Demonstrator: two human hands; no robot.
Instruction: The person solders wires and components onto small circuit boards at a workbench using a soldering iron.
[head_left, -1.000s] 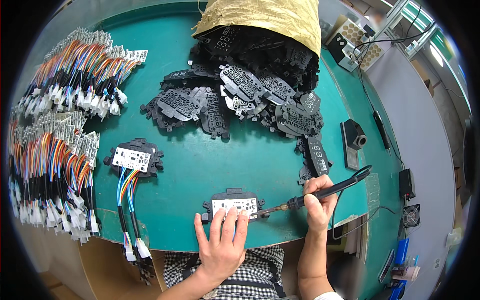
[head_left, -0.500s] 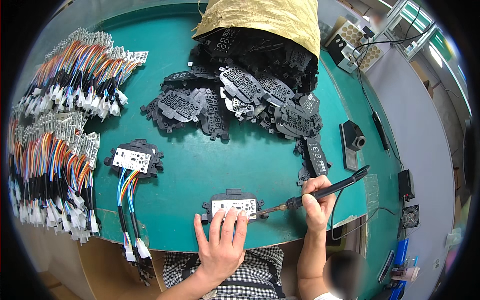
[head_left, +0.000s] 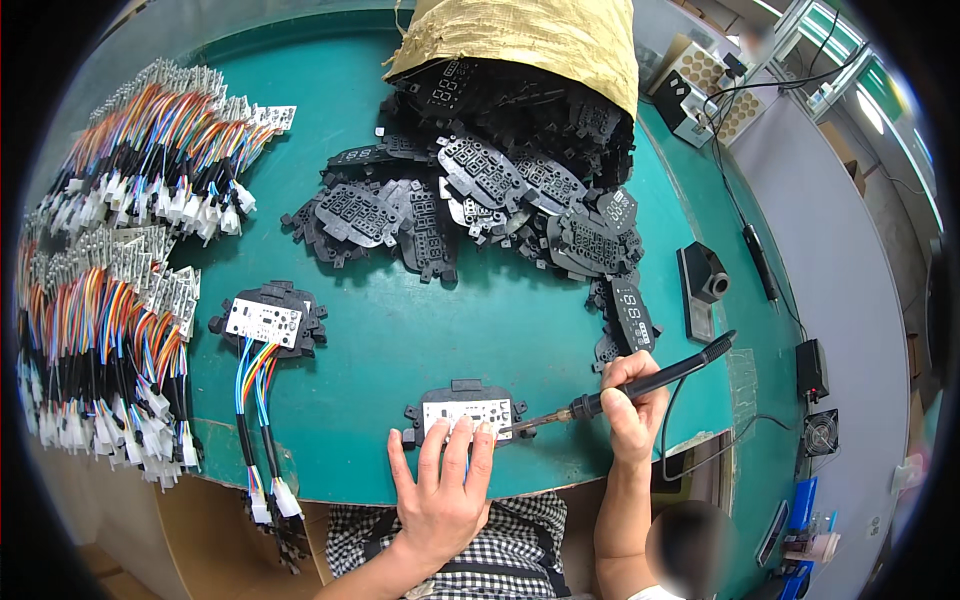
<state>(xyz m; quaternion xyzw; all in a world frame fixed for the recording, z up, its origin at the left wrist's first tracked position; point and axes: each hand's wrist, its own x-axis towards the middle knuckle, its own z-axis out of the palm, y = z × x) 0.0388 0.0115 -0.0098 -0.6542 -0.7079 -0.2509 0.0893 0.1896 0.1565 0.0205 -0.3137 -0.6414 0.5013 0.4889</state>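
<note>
1. A tan woven sack point(head_left: 540, 40) lies at the far side of the teal counter point(head_left: 400, 350), mouth toward the person, with black display frames point(head_left: 480, 190) spilling out of it.
2. At the left edge lie bundles of multicoloured wire harnesses point(head_left: 100, 330) with white plugs.
3. A white circuit board in a black frame point(head_left: 467, 412) sits near the counter's front edge, its long axis running left to right.
4. The left hand point(head_left: 440, 495) lies flat, fingers point(head_left: 459, 444) spread and pressing on the board's near edge.
5. The right hand point(head_left: 632, 400) has its fingers wrapped around a black soldering iron point(head_left: 625, 388); the iron slants from upper right down to lower left, its tip meeting the board's right end.
6. A second board point(head_left: 265, 320) with coloured wires lies well to the left.
</note>
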